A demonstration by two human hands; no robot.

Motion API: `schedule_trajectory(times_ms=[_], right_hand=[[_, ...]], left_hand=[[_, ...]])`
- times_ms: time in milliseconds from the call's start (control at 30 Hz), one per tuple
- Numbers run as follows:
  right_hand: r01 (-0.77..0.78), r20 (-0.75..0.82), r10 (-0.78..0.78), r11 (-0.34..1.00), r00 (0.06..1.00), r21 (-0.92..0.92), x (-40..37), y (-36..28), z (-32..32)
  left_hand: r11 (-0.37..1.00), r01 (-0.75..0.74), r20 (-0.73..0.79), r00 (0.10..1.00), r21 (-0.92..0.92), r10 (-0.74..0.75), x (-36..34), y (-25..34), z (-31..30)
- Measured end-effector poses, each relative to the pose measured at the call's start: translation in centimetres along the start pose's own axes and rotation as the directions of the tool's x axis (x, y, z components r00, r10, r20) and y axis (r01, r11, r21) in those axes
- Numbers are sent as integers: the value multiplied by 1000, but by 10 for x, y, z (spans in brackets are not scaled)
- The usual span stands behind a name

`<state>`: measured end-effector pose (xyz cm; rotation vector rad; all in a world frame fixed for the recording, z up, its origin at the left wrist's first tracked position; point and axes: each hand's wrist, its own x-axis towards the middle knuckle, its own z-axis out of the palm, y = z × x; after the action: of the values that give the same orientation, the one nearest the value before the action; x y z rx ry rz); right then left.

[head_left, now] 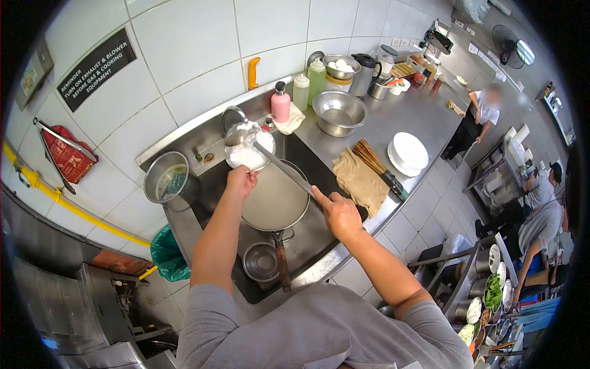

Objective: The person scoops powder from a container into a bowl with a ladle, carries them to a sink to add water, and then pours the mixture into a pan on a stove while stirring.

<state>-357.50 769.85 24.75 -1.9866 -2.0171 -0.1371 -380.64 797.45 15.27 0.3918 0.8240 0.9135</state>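
Note:
My left hand (243, 180) pinches the near rim of a bowl (251, 145) that holds a white substance and is tilted above the far side of a pan. My right hand (341, 215) is closed around the handle of a long metal ladle (284, 167), its index finger along the shaft. The ladle's head reaches into the white substance. Below both, the large pan (305, 210) contains a pale, cloudy liquid, its wooden handle (283, 261) pointing toward me. A small metal bowl (261, 262) sits left of that handle.
A metal pot (167, 178) stands at left, and a pink bottle (280, 103) at the back. Right of the stove are a steel bowl (339, 114), a brown cloth (361, 182), a stick bundle (376, 165) and white plates (408, 152). Several people work farther right.

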Motion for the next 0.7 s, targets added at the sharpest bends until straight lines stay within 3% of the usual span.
schedule_trajectory(times_ms=[700], right_hand=[[-45,68,35,988,997,147,-13,15,-5]], left_hand=[[1000,10,-44,999,-7,-10,-2,-22,-17]])
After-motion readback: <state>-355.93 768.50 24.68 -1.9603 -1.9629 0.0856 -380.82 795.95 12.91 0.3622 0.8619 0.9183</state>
